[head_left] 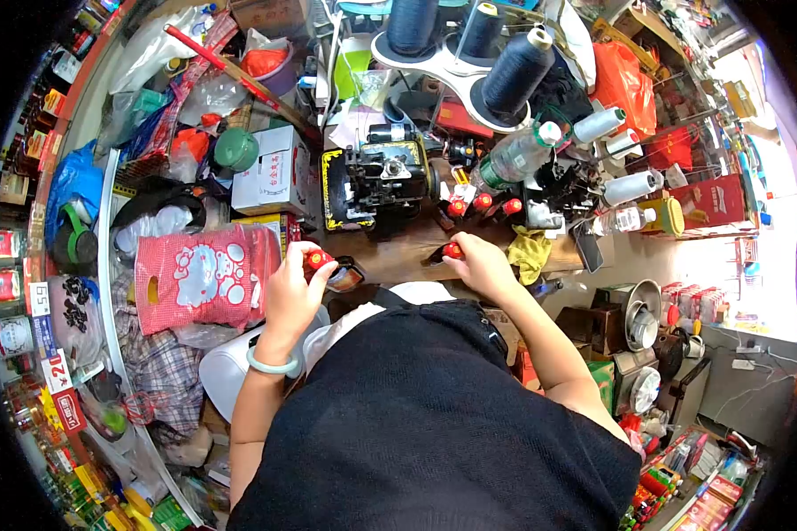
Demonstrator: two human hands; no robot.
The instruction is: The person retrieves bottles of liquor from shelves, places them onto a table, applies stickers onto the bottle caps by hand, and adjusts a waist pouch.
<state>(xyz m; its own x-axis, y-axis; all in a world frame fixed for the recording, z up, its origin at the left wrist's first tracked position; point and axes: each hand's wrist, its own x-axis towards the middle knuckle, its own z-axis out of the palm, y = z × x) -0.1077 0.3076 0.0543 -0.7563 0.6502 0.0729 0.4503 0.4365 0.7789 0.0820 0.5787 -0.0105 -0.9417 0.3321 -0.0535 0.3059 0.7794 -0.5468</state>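
Note:
My left hand [294, 290], a pale bangle on its wrist, is closed on the red cap of a small dark bottle [346, 275] that lies tilted at the table's front edge. Across from it, my right hand [482, 268] grips a second red-capped bottle [452, 250] by its top. Its dark body points left and is partly hidden by the fingers. Several more red-capped bottles [483, 202] stand together farther back. Behind the hands sits a black sewing machine [385, 177] with gold trim on its base. The wooden table [390, 252] runs beneath both hands.
Large dark thread cones [518, 71] stand on a white holder behind the machine. A clear plastic bottle [518, 155], a yellow cloth [530, 254] and a phone [587, 247] are to the right. A red checked bag [199, 279] and a white box [272, 173] are left.

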